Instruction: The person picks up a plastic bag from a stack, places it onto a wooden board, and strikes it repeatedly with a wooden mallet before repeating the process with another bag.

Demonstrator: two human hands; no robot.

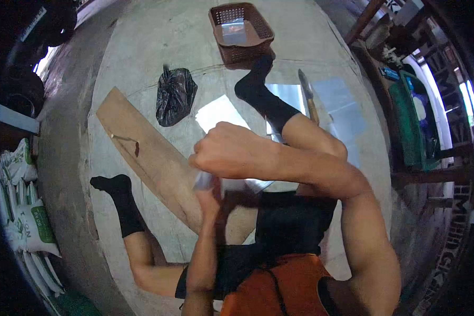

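Note:
My right hand (230,150) is closed in a fist in front of my body, crossing over my left hand (210,199). Below it, my left hand is closed around a blurred piece of clear plastic (201,180). Whatever the right fingers hold is hidden from view. Under and beside both hands lies a long brown board (158,152), with a thin pale stick (122,138) and a small dark red piece (137,149) on it. A shiny plastic sheet (222,111) rests on the floor cloth just beyond my right hand.
A brown basket (247,55) holding a clear packet stands at the far side. Nearby are a tied black plastic bag (176,97), a knife (309,97) and clear plastic sheets (342,108). My stretched legs flank the board. White sacks (34,226) lie left; a green crate (413,124) stands right.

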